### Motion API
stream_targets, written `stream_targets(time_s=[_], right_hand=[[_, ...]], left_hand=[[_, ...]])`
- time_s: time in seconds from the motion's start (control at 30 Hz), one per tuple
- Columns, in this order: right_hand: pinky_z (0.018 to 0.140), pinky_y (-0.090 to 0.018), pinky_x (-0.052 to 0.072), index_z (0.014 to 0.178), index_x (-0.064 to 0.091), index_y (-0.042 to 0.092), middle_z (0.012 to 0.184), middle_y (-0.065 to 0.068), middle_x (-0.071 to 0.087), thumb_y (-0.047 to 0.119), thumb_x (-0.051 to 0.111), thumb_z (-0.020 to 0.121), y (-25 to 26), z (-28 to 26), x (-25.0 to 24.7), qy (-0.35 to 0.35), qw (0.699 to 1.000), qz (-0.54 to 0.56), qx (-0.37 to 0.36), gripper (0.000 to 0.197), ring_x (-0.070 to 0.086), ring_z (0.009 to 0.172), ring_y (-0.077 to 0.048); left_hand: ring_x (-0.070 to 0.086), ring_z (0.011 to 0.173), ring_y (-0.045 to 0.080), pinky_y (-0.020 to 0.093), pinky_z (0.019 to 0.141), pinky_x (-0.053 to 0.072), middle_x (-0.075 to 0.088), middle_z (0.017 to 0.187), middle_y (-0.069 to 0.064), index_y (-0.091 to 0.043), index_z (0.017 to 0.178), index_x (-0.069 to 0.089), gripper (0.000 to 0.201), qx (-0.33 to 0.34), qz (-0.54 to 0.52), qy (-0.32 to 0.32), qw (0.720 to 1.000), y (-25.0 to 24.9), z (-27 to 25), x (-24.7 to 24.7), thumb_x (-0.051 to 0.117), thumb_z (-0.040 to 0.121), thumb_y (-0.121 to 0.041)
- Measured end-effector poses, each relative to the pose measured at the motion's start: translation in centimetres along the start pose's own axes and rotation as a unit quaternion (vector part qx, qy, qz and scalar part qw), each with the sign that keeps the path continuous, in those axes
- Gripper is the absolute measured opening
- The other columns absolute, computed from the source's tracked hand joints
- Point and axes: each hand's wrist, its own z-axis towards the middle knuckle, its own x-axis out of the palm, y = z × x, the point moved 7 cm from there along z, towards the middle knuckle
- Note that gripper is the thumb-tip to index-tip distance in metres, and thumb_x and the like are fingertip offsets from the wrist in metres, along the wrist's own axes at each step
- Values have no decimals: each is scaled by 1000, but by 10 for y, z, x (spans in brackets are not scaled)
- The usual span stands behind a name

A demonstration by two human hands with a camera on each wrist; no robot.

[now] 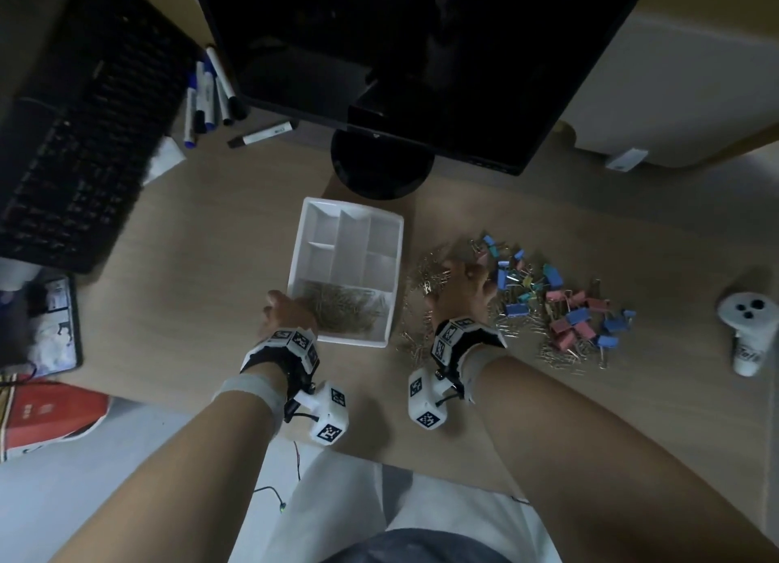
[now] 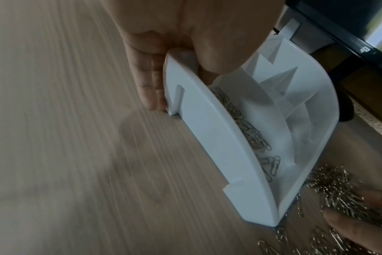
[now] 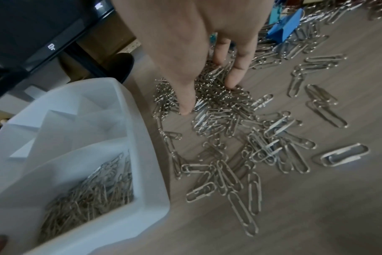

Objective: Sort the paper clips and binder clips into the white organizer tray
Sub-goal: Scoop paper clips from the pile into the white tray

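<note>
Presently gripping the near left corner of the white organizer tray [image 2: 229, 138] with the left hand [image 2: 185, 43], thumb hooked inside the rim and straight fingers [image 2: 150, 86] flat against the outer wall. Reaching down with the right hand [image 3: 196, 43], fingers spread and fairly straight, fingertips [image 3: 186, 110] planted in the dense heap of loose paper clips [image 3: 218, 103] just beside the tray's right wall; nothing plainly lifted or enclosed yet. Judging by the layout, roughly early to midway: a good mound of sorted paper clips [image 1: 341, 309] already filling the long near compartment, the smaller compartments beyond bare as far as visible. Left to do: many clips scattered on the wooden desk [image 1: 189, 309], and every coloured binder clip [image 1: 560, 292] lying further right, none yet binned. Farther out, a dark monitor [image 1: 421, 56], a keyboard [image 1: 84, 140] and some markers [image 1: 206, 94].
</note>
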Motion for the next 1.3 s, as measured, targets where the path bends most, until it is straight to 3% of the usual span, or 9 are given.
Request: stream_targets(time_s=[0.13, 0.27, 0.4, 0.6, 0.7, 0.87, 1.07, 1.2, 1.3], right_hand=[[93, -50, 52, 123, 61, 20, 140, -12, 42, 11, 69, 90, -7, 0, 5, -39, 999, -4, -27, 35, 36, 133, -40], [77, -36, 53, 104, 73, 18, 114, -11, 63, 14, 68, 90, -14, -8, 3, -94, 994, 44, -35, 15, 64, 99, -33], [76, -29, 56, 95, 78, 23, 93, -6, 75, 16, 75, 86, -25, -13, -1, -90, 990, 110, -22, 12, 71, 84, -25], [78, -22, 52, 99, 80, 22, 92, 1, 77, 19, 78, 81, -32, -23, -16, -86, 977, 197, 17, 19, 70, 86, -17], [80, -27, 57, 95, 81, 22, 88, 2, 78, 18, 80, 76, -16, -28, -21, -88, 968, 237, -3, 19, 71, 81, -15], [75, -38, 63, 98, 78, 10, 89, -5, 77, 5, 84, 73, 46, -46, 9, 101, 935, 332, -74, 25, 75, 81, -23], [75, -33, 63, 107, 75, 8, 101, -1, 73, 11, 86, 75, 91, -67, 48, 234, 913, 317, -102, 34, 74, 88, -19], [74, -33, 63, 100, 76, 10, 94, -4, 76, 9, 77, 84, 70, -54, 25, 146, 937, 304, -88, 16, 75, 83, -22], [85, -40, 59, 95, 78, 12, 96, -10, 76, 8, 63, 88, 42, -27, -3, 28, 981, 174, -78, 17, 72, 90, -29]], left_hand=[[46, 125, 42, 51, 101, 39, 42, 139, 23, -3, 137, 27, 43, -5, 23, -1, 1000, 4, -1, 1, 38, 101, -23], [43, 129, 40, 50, 104, 38, 37, 143, 23, -2, 139, 24, 44, 16, 53, 6, 998, 2, -4, 2, 34, 102, -25], [43, 128, 40, 48, 104, 37, 38, 141, 24, 0, 139, 25, 44, 33, 52, 7, 998, 3, -3, 1, 35, 102, -23], [45, 126, 41, 47, 105, 36, 43, 139, 28, 4, 143, 27, 53, 60, 5, 9, 998, -1, -1, -5, 46, 98, -18], [43, 129, 42, 47, 106, 34, 40, 141, 28, 5, 143, 26, 54, 68, -7, 20, 997, -2, -2, -6, 47, 98, -15], [45, 127, 41, 45, 105, 36, 43, 139, 27, 3, 141, 32, 51, 70, -15, 51, 996, -2, 0, -7, 47, 99, -19], [47, 124, 40, 44, 101, 38, 45, 137, 26, 3, 137, 37, 48, 66, -4, 66, 996, 2, 9, -6, 48, 99, -24], [45, 124, 40, 45, 102, 39, 40, 135, 24, -2, 137, 35, 43, 57, 16, 56, 997, 5, 2, -3, 44, 99, -18], [40, 128, 38, 45, 106, 31, 39, 138, 25, 2, 138, 33, 44, 10, -1, 10, 1000, -1, -8, -6, 40, 99, -17]])
